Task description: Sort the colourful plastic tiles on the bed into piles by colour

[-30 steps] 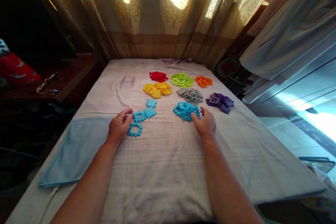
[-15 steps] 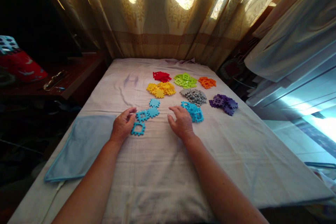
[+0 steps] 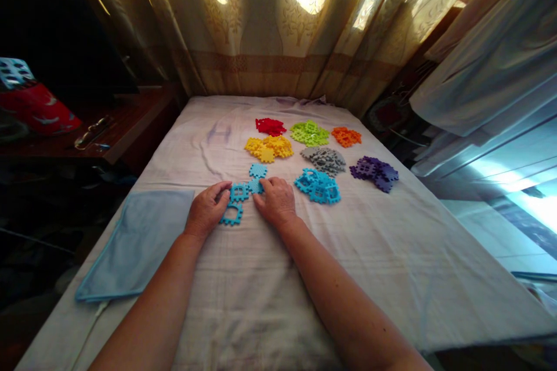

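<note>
Small blue interlocking tiles with toothed edges lie flat on the cloth between my hands. My left hand (image 3: 208,208) is curled, its fingertips and thumb at the left edge of a blue window tile (image 3: 239,192). From the other side, my right hand (image 3: 277,203) has its thumb and fingers on a solid blue tile (image 3: 255,186), partly covering it. That tile sits against the window tile; I cannot tell if their teeth are locked. A blue frame tile (image 3: 232,214) with a wide opening lies just below, and another solid blue tile (image 3: 258,171) above.
A blue tile pile (image 3: 317,186) lies right of my hands. Beyond are yellow (image 3: 268,149), red (image 3: 270,126), green (image 3: 309,133), orange (image 3: 346,137), grey (image 3: 323,160) and purple (image 3: 375,173) piles. A light-blue pad (image 3: 139,243) with a cord lies left.
My right hand has moved left from beside the blue pile onto the solid blue tile. That tile now sits closer against the window tile. My left hand has stayed nearly in place.
</note>
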Demonstrator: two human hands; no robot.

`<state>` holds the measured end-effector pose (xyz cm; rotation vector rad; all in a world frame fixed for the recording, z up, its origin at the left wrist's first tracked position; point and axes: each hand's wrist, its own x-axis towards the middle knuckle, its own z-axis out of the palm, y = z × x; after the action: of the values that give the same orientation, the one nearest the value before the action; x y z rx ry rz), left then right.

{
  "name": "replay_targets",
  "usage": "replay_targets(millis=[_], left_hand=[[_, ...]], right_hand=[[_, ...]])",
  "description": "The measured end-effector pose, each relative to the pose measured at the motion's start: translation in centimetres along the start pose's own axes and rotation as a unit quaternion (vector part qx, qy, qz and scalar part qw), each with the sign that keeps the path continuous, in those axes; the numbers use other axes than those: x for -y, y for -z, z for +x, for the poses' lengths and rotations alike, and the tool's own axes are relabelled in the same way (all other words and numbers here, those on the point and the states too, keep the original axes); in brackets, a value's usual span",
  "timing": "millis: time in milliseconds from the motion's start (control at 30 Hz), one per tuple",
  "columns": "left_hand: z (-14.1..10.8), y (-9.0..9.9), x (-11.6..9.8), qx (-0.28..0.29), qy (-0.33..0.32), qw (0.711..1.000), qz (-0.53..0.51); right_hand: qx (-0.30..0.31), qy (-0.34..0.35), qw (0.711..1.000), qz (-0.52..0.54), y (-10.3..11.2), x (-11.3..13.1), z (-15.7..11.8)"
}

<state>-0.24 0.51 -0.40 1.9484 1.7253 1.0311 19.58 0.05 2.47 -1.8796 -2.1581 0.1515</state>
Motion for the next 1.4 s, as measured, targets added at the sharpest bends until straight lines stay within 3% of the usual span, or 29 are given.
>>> replay_targets(millis=[167, 433, 667, 933, 1133, 1400], left_hand=[[0.0, 0.1, 0.0, 0.008, 0.002, 1.0, 0.012], [0.0, 0.2, -0.2, 0.012, 0.004, 1.0, 0.015], [0.0, 0.2, -0.2, 0.01, 0.001, 1.0, 0.012], [0.0, 0.2, -0.2, 0.015, 0.003, 1.0, 0.013], [0.0, 0.2, -0.3, 0.013, 0.015, 1.0, 0.005], [0.1, 0.2, -0.2, 0.006, 0.028, 0.999, -0.027]], right_hand=[[-0.054, 0.009, 0.998, 0.016, 0.6, -1.9, -1.5], [-0.185, -0.026, 0.982, -0.022, 1.5, -8.3, -4.2], [-0.21, -0.061, 0.975, -0.037, 1.2, -10.5, -4.6], [-0.221, -0.011, 0.975, -0.013, 1.2, -8.2, -4.1], [-0.115, 0.058, 0.992, -0.002, 1.8, -3.9, -0.5], [0.014, 0.013, 0.999, -0.048, 0.6, -0.4, 4.6]])
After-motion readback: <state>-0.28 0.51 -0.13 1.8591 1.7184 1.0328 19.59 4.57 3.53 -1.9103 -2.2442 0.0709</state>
